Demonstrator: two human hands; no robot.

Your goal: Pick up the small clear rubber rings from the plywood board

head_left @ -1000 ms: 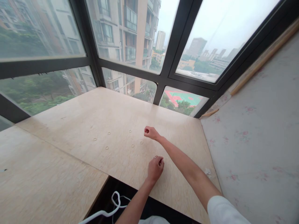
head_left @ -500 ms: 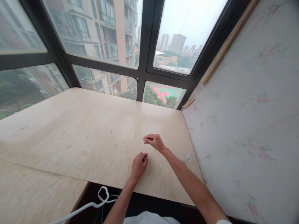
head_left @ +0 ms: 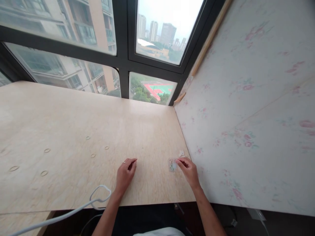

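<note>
My right hand (head_left: 188,168) is closed in a pinch at the right edge of a small clear plastic box (head_left: 171,165). Small pale items show inside the box, too small to name. What the pinch holds, if anything, I cannot make out. On the tabletop (head_left: 147,131), to the left of the box, rests my left hand (head_left: 126,172), thumb and fingertips pressed together around something hidden or too small to name. A ring is on one of its fingers. Several thin yellowish loops, like rubber bands, lie spread out further left, one of them a loop (head_left: 106,147) closest to that hand.
Just behind the box lies a small whitish translucent piece (head_left: 181,153). A white cable (head_left: 73,210) loops over the table's front edge at the left. The flowered wall (head_left: 221,108) bounds the right side, and dark window frames (head_left: 124,65) rise along the back.
My right hand has moved from the middle of the table to the right and nearer to me, reaching the plastic box, which now shows. The camera has turned to the right.
</note>
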